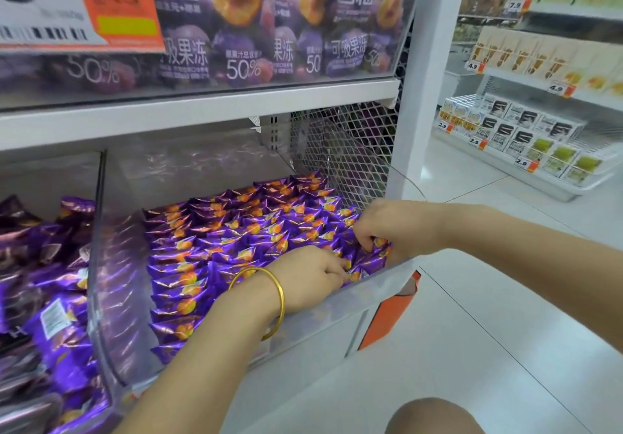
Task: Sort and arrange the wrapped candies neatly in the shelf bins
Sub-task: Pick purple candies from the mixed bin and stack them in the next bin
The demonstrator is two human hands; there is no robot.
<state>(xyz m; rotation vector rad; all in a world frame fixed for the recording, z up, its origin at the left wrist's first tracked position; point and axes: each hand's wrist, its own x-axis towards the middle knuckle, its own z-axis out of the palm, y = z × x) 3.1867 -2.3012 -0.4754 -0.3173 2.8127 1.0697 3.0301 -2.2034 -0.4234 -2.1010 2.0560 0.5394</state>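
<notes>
Far L of L hand: neighbour bin, purple packs jumbled, no rows. Clear divider sits btwn it and the main bin.

Main bin holds the wrapped candies: purple w/ an orange spot, stood on edge in tight rows. They run from just L of the L hand back to the mesh panel behind the R hand.

L hand is in over the bin's clear front wall, fingers curled, pinching a candy at the near-R corner. Gold bangle on that wrist.

R hand is just R of and beyond the L hand, close but apart. Fingers curled down, tips clamped on a candy at the bin's R edge.

Orange tag is on the bin front, below the R hand. Above both hands: upper shelf w/ purple pouches behind a clear guard. Far R of the R hand: aisle shelves w/ boxed goods + price tags.
</notes>
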